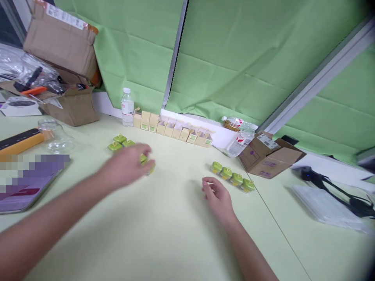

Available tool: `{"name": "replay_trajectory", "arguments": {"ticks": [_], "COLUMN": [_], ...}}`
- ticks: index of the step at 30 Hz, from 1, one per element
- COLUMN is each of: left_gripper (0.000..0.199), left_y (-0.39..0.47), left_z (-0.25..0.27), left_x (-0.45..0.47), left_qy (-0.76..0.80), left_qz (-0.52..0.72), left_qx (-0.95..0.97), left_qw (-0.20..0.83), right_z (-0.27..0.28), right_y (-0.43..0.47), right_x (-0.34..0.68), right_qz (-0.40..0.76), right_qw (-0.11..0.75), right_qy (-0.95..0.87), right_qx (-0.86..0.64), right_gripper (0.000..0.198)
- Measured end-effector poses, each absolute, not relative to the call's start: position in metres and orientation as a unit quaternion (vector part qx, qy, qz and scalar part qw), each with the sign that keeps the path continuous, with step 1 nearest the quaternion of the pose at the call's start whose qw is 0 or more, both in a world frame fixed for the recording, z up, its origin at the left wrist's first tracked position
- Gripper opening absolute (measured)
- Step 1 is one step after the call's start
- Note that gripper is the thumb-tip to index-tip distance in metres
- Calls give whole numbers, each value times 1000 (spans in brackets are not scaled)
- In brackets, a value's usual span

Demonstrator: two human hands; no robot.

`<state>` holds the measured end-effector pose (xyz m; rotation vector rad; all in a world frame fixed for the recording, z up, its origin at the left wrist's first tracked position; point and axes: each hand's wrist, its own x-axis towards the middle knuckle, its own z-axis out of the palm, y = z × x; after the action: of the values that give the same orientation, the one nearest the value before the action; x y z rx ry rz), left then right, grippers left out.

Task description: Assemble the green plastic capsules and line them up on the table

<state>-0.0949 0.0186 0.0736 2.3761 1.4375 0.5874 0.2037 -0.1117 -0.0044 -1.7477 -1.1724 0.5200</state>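
Observation:
My left hand [129, 164], smeared by motion, reaches over a group of small clear containers with green lids [115, 146]. Its thumb and forefinger are apart, and a green lid [143, 158] shows between them; part of the group is hidden under the hand. My right hand [218, 197] is low over the table, fingers curled inward and thumb close to the forefinger, with nothing visible in them. Just beyond it stands a slanting row of several more green-lidded containers [226, 173], apart from the fingers.
Several small open cartons [170, 128] line the table's back edge beside an upright water bottle [127, 107]. Two bottles [240, 143] lie near a cardboard box [268, 156] at right. A phone [43, 183], a clear vessel [58, 138] and a power strip [22, 142] are at left.

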Motion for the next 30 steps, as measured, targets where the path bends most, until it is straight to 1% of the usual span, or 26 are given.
{"name": "replay_trajectory", "arguments": {"ticks": [1, 2, 3, 5, 6, 8, 10, 11, 12, 14, 19, 22, 24, 27, 28, 30], "left_gripper": [29, 25, 25, 28, 28, 26, 24, 24, 24, 24, 25, 25, 21, 8, 9, 22], "left_y": [-3, -23, -41, -66, -74, -80, -79, -77, -75, -71, -70, -70, -68, -63, -61, -55], "left_z": [70, 62, 52, 29, 17, -2, -11, -13, -13, -11, -6, -7, -8, -10, -11, -13], "left_x": [-71, -48, -24, 16, 30, 48, 51, 48, 45, 38, 37, 39, 39, 41, 43, 45], "left_qy": [438, 364, 295, 213, 190, 170, 169, 169, 168, 166, 155, 162, 175, 196, 207, 235], "left_qz": [193, 174, 161, 151, 142, 133, 142, 149, 153, 154, 143, 155, 177, 241, 267, 315], "left_qx": [854, 882, 905, 934, 942, 948, 944, 939, 935, 930, 927, 913, 894, 849, 829, 789], "left_qw": [203, 245, 261, 242, 236, 232, 247, 261, 273, 291, 311, 341, 373, 429, 446, 472], "right_z": [-2, 1, 6, 15, 19, 20, 13, 7, 0, -12, -17, -5, 5, 17, 20, 21], "right_y": [-111, -111, -113, -118, -122, -127, -128, -127, -125, -120, -123, -131, -135, -135, -133, -129], "right_x": [211, 221, 232, 258, 271, 297, 318, 325, 331, 338, 342, 340, 333, 312, 302, 279], "right_qz": [178, 136, 86, -24, -70, -124, -123, -100, -71, -37, -58, -71, -68, -64, -56, -11], "right_qw": [494, 520, 535, 545, 533, 476, 425, 415, 419, 434, 458, 442, 409, 364, 350, 360], "right_qy": [-458, -439, -418, -341, -305, -274, -271, -273, -268, -266, -198, -205, -217, -247, -263, -328], "right_qx": [-717, -720, -729, -766, -786, -827, -855, -862, -864, -860, -865, -870, -884, -896, -897, -873], "right_gripper": [44, 45, 45, 48, 51, 54, 58, 60, 61, 56, 48, 47, 44, 38, 36, 33]}}
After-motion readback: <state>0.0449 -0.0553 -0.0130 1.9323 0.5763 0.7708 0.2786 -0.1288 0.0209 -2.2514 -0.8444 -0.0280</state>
